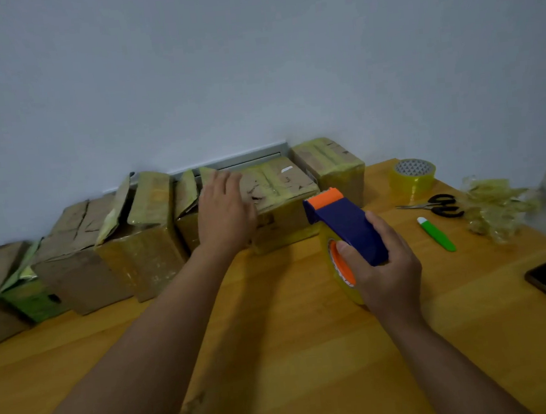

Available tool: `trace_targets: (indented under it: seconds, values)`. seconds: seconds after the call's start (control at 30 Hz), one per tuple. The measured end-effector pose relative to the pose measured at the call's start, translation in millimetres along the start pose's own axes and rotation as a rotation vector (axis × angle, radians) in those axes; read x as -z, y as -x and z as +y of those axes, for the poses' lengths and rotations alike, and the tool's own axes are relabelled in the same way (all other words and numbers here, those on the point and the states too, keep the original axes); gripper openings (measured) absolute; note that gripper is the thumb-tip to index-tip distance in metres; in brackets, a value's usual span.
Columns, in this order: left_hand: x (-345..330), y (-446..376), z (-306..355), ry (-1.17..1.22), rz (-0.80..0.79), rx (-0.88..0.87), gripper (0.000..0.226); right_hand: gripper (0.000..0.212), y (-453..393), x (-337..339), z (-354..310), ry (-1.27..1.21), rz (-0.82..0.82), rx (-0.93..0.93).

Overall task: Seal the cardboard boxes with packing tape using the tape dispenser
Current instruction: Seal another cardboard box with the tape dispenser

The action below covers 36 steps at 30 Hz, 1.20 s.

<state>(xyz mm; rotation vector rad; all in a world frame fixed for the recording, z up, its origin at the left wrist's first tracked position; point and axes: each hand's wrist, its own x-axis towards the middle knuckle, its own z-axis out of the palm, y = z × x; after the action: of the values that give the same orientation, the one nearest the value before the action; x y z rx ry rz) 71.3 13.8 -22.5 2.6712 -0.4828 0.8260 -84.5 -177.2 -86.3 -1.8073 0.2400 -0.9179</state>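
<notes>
wooden table [278,355] against a grey wall: your left hand [224,211] presses flat on a cardboard box [279,186]; your right hand [382,270] grips the tape dispenser [346,227].

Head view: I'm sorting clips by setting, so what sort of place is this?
Probably a small home or office packing spot: a wooden table against a plain wall, a row of worn cardboard boxes, a spare tape roll and scissors.

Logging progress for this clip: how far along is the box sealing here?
Done: the far-right cardboard box looks closed and taped. In hand: the left hand rests on the brown cardboard box in front, and the right hand grips the blue-and-orange tape dispenser beside it. Left: the open-flapped boxes along the wall.
</notes>
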Motion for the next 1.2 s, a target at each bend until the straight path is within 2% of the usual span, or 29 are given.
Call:
trace_targets:
  seconds: [0.07, 0.17, 0.27, 0.47, 0.57, 0.67, 0.87, 1.2]
  values:
    - [7.5, -1.7, -22.3, -0.096, -0.025, 0.042, 0.063, 0.064, 3.3, -2.1, -1.5, -0.043, -0.023, -0.006]
    - [7.8, -2.3, -47.0, -0.233, -0.226, 0.086, 0.073, 0.063, 11.4, -7.0, -6.0, -0.137, -0.08, -0.027]
    - [5.6, 2.0, -52.5, -0.295, -0.335, 0.049, 0.064, 0.065, 19.3, -11.6, -9.5, -0.22, -0.161, -0.061]
    - [12.1, 10.0, -44.6, -0.362, -0.266, -0.04, 0.052, 0.06, 18.1, -12.0, -8.8, -0.228, -0.202, -0.04]
    - [19.9, 22.5, -36.6, -0.369, -0.245, -0.086, 0.047, 0.068, 16.8, -9.7, -7.4, -0.232, -0.192, -0.061]
    - [29.3, 38.7, -27.6, -0.378, -0.235, -0.109, 0.048, 0.07, 16.2, -8.0, -8.8, -0.226, -0.19, -0.063]
    - [55.6, 78.6, -5.6, -0.365, -0.225, -0.117, 0.047, 0.06, 20.2, 2.2, -15.2, -0.185, -0.174, -0.056]
    - [88.8, 120.4, 4.1, -0.328, -0.26, -0.111, 0.05, 0.062, 56.0, 3.2, -38.9, -0.12, -0.127, -0.048]
